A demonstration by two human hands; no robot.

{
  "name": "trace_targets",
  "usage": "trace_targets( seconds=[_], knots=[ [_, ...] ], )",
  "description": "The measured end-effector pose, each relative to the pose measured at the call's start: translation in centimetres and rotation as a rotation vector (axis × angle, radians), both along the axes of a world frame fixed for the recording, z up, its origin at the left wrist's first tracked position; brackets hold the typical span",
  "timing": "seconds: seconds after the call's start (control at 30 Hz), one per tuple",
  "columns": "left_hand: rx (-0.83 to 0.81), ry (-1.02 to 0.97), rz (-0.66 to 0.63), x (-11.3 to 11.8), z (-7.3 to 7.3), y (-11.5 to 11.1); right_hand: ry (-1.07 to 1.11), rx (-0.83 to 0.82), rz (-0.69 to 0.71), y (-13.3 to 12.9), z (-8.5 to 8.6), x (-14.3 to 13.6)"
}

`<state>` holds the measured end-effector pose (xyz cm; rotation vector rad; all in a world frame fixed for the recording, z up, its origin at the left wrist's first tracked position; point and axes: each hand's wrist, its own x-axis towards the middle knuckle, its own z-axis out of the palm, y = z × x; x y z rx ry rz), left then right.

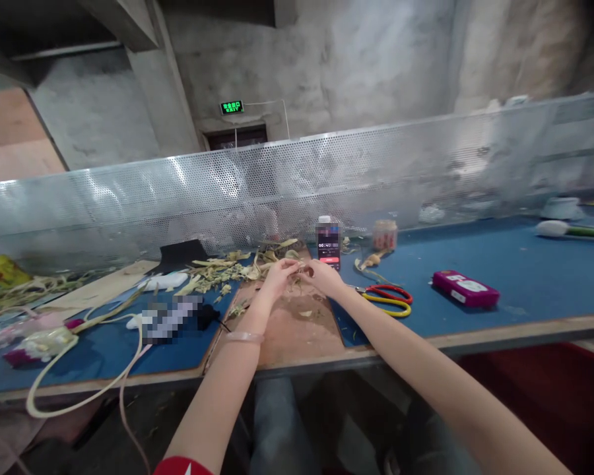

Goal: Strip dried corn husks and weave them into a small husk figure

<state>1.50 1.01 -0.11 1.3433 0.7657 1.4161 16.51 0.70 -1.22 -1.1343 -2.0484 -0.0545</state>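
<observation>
Where the bench [525,284] begins, at its front edge, left part: one pale cord [40,414], looped and hanging past the edge. Just in from that edge, left: one packet [44,346], crumpled. Middle of the front edge, running back: one brown panel [297,333], between blue surfaces. Left wrist: one pale bangle [245,337].

Right of the panel: one pair of shears [396,303], handles red and yellow, lying flat. Farther along toward the right edge, well apart: one purple box [465,288].

Over the panel's rear half: left hand [283,272] and right hand [324,277], fingers bent, tips brought together at a small pale scrap [304,269]. Piece too small to make out; whether either hand grips it or merely touches it cannot be told.

Left of the hands, toward the rear edge: dry leaves [218,274], heaped loosely. Just beyond the hands: one phone [329,245], upright, screen lit. Near the rear edge, right of the phone: one jar [385,235]. Along the rear edge: one perforated screen [287,171], metal. Wall beyond: one exit sign [231,107], green, lit.
</observation>
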Motion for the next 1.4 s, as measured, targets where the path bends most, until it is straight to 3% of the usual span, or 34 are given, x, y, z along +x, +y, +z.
trace_targets(
  seconds=[0.27,0.53,0.67,0.87,1.13,1.4],
  knots=[
    [0.044,0.210,0.062,-0.2,-0.5,0.0,-0.115,-0.077,0.017,-0.5,0.0,-0.2],
    [0.044,0.186,0.017,-0.3,-0.3,0.0,-0.103,-0.037,0.015,-1.0,0.5,-0.3],
    [0.091,0.183,0.130,-0.3,-0.7,0.6,-0.079,-0.049,0.002,-0.8,0.7,-0.3],
    [0.221,0.362,0.252,-0.5,-1.0,1.3,-0.073,-0.028,-0.004,-0.6,0.7,-0.2],
    [0.287,0.420,0.188,-0.1,0.3,-0.3,-0.071,0.003,0.023,-0.2,0.5,-0.2],
    [0.388,0.554,0.207,-0.5,0.3,-0.3,-0.088,0.015,0.082,-0.5,0.4,0.0]
  ],
)
